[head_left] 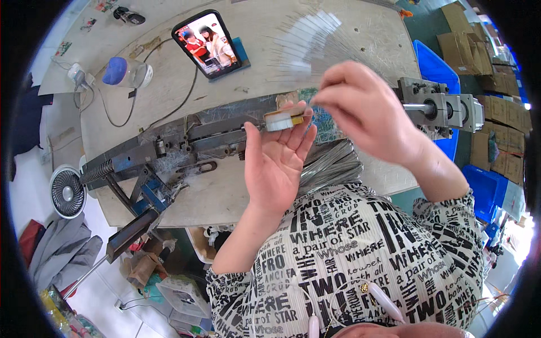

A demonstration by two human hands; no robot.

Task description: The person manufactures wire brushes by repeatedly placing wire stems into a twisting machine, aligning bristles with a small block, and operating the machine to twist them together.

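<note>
My left hand [276,169] is palm up over the bench, its fingers stretched out toward the machine bar. A small white and pale-blue roll-like piece [279,120] with a yellow part lies across its fingers; whether it rests on them or is fixed to the machine, I cannot tell. Just right of those fingertips, my right hand [363,110] is closed in a pinch, thumb against index finger, slightly blurred. What it pinches is too small to make out. A bundle of thin grey metal wires [332,169] lies between my left hand and my body.
A long metal bench machine [208,132] crosses the table [253,45], its lever [129,234] toward the lower left. A phone [207,44] stands behind it, beside fanned-out thin wires [321,48]. Blue crates [437,67] and cardboard boxes [501,112] are at right, a fan [68,191] at left.
</note>
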